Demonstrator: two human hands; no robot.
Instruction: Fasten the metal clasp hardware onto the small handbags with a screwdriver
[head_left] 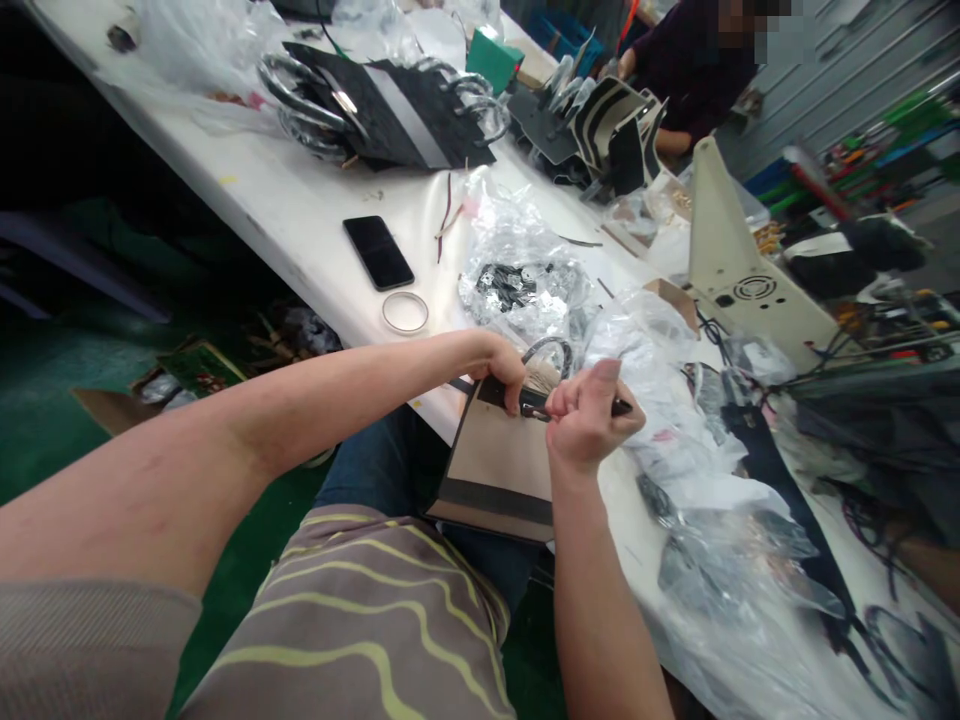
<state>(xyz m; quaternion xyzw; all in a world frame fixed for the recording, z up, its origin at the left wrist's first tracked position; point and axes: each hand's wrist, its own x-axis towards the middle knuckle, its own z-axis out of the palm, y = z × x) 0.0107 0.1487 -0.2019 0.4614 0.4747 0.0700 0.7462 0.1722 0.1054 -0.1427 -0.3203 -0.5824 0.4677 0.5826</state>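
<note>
A tan panel with black bands (pixel 499 450), looking like part of a bag, leans over my lap against the table edge. My left hand (pixel 499 368) is closed on its top edge, fingers curled down over the dark strip there. Close beside it, my right hand (pixel 596 412) makes a fist around a slim dark tool (pixel 534 402); its kind is mostly hidden by my fingers. The tool's front end with a shiny metal bit lies at the panel's top edge. Behind my hands curves a dark looped handle (pixel 551 348).
On the white table (pixel 300 235) lie a phone (pixel 379 252), a tape ring (pixel 405 312) and a plastic bag of small metal parts (pixel 517 285). Black panels with looped handles (pixel 397 110) are stacked farther back. Clear plastic bags (pixel 720 560) cover the right side. A co-worker (pixel 690 75) sits across.
</note>
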